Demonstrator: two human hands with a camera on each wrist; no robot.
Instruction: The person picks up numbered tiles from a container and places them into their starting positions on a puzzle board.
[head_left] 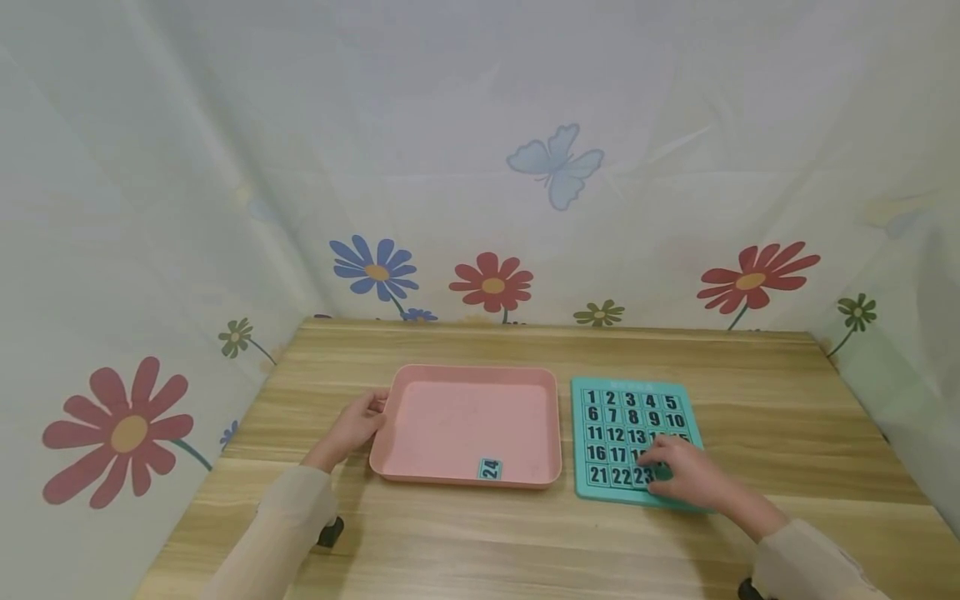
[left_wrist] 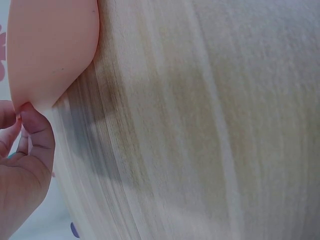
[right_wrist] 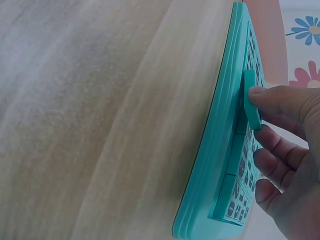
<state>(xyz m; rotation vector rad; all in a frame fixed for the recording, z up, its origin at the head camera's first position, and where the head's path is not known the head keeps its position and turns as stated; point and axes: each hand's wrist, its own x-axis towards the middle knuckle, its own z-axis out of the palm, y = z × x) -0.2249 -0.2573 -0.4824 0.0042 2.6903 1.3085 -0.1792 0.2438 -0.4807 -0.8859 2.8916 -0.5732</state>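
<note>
My left hand (head_left: 358,427) pinches the left rim of a shallow pink tray (head_left: 467,375), thumb and fingers on either side of its edge in the left wrist view. A teal tile marked 24 (head_left: 490,469) lies turned sideways near the tray's front wall. To the right is a teal number puzzle board (head_left: 578,454) with numbered tiles in rows. Over its front right part, my right hand (head_left: 690,473) pinches the tile marked 23 (right_wrist: 251,102) between thumb and finger. That tile stands tilted above the frame. Fingers cover some tiles behind it.
Both tray and board lie on a wood-grain table (head_left: 480,542). Behind and to the sides hangs a pale curtain (head_left: 420,150) printed with flowers and a butterfly. Dark wrist straps (head_left: 330,532) show below the sleeves.
</note>
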